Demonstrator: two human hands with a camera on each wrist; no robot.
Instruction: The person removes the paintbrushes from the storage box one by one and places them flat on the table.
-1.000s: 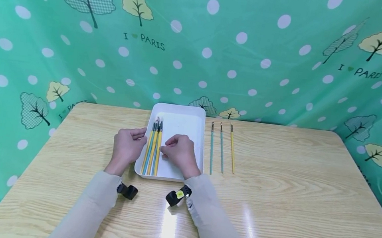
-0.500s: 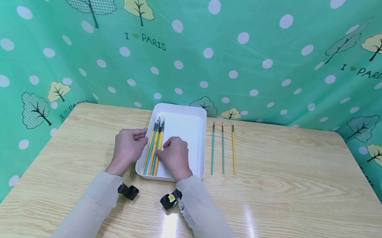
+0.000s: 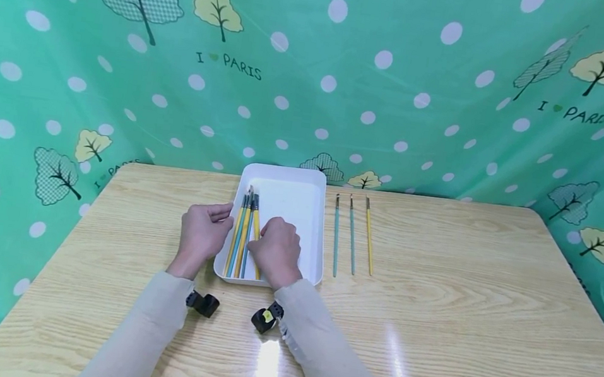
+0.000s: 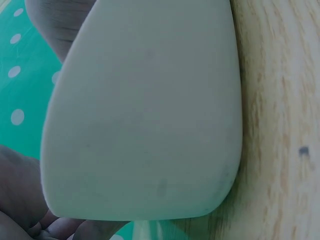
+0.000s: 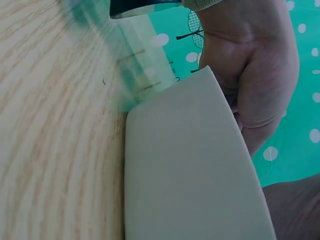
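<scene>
A white tray stands on the table. Several paintbrushes with yellow and teal handles lie side by side along its left wall, bristles pointing away. My right hand is inside the tray, pinching the handle of the rightmost yellow paintbrush, which slants away from the others. My left hand holds the tray's left rim with thumb and fingers. In the left wrist view the tray's outer wall covers most of that hand. The tray wall also hides my right fingertips in the right wrist view.
Right of the tray, two teal paintbrushes and a yellow paintbrush lie apart on the wooden table. A green dotted curtain hangs behind the table. Each wrist wears a black camera.
My right hand has come slightly left and nearer to me, onto the rightmost yellow paintbrush. That brush's handle end has swung right. The left hand stays at the rim.
</scene>
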